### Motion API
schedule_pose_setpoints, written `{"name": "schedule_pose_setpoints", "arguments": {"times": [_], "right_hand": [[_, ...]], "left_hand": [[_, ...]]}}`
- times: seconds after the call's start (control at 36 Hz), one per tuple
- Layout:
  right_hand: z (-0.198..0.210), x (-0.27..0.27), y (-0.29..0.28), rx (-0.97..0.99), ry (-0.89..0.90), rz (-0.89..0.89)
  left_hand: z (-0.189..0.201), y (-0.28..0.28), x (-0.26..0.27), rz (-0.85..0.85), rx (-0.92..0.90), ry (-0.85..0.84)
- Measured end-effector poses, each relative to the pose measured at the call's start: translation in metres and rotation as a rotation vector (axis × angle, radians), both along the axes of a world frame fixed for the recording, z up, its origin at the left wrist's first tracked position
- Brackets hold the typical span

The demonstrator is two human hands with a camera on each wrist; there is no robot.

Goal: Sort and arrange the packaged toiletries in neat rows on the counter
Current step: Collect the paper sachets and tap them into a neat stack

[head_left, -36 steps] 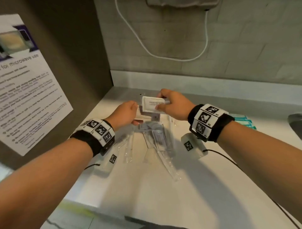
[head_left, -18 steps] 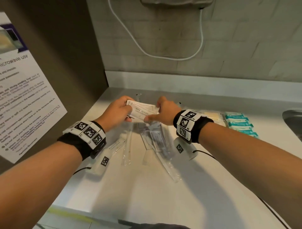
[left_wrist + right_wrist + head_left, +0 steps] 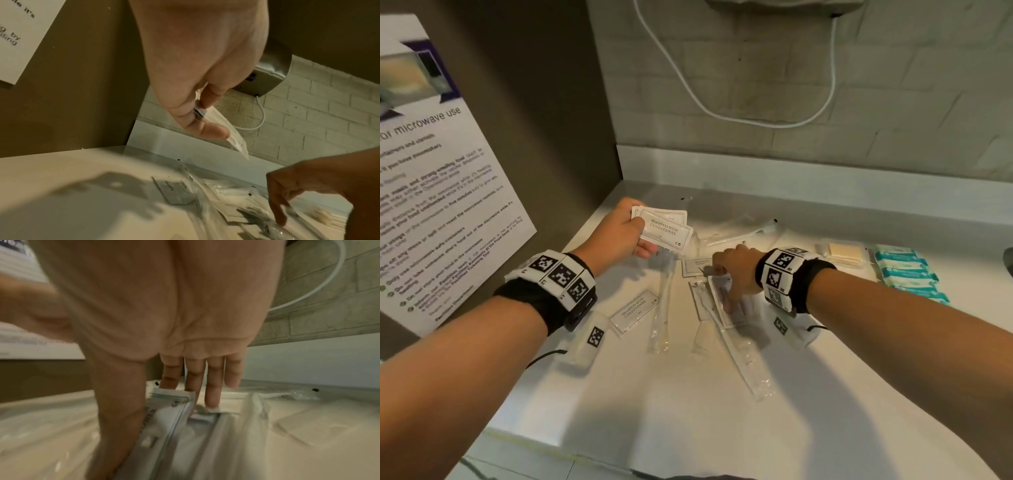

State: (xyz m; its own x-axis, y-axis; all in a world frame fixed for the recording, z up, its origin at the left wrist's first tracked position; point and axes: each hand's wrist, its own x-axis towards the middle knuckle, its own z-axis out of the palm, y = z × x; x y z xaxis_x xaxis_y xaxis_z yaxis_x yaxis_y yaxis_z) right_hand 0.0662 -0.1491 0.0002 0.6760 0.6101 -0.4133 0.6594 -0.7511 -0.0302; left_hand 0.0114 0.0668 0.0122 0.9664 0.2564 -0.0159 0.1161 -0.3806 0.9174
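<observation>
Small print under "SHAMPOO WITH CONDITIONER" on the held sachets (image 3: 666,230) is too small to be read; sachets behind the front one are mostly covered. Part of the flat packet (image 3: 724,301) is hidden by the right hand (image 3: 736,274). Right wrist view is motion-blurred; pkg labels (image 3: 164,415) can't be read. Poster (image 3: 431,178) is cut off at left edge.

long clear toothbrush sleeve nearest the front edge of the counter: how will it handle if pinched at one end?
The long clear sleeve is thin crinkled film, so its empty end probably flops. The glossy plastic may slip in a pinch. It looks light and lies flat on the counter, so rolling is unlikely.
</observation>
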Motion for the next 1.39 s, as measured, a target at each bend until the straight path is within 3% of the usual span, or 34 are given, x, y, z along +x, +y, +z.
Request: {"name": "schedule_pose_setpoints", "arguments": {"times": [0.08,0.28,0.5,0.75,0.89,0.97,1.08,1.31,1.39], "right_hand": [[0.01,0.009,0.009,0.127,0.134,-0.065],[0.03,0.039,0.031,0.348,0.219,-0.143],[0.028,0.059,0.051,0.284,0.209,-0.133],[0.022,0.073,0.058,0.363,0.396,-0.206],[0.021,0.08,0.053,0.607,0.481,-0.318],[0.018,0.082,0.048,0.662,0.445,-0.329],[0.013,0.081,0.037,0.584,0.327,-0.297],[-0.006,0.081,0.027,0.432,0.297,-0.364],[-0.005,0.077,0.026,0.333,0.218,-0.289]], "left_hand": [[0.0,0.002,0.001,0.007,0.003,-0.008],[-0.002,0.007,0.0,0.024,-0.012,-0.005],[-0.014,0.025,0.002,0.053,-0.077,0.05],[-0.017,0.033,0.003,0.085,-0.106,0.045],[-0.017,0.032,0.003,0.084,-0.102,0.048],[-0.018,0.031,0.005,0.1,-0.103,0.06],[-0.019,0.029,0.007,0.095,-0.096,0.072],[-0.018,0.024,0.006,0.078,-0.084,0.079],[-0.018,0.023,0.005,0.073,-0.08,0.078]]}}
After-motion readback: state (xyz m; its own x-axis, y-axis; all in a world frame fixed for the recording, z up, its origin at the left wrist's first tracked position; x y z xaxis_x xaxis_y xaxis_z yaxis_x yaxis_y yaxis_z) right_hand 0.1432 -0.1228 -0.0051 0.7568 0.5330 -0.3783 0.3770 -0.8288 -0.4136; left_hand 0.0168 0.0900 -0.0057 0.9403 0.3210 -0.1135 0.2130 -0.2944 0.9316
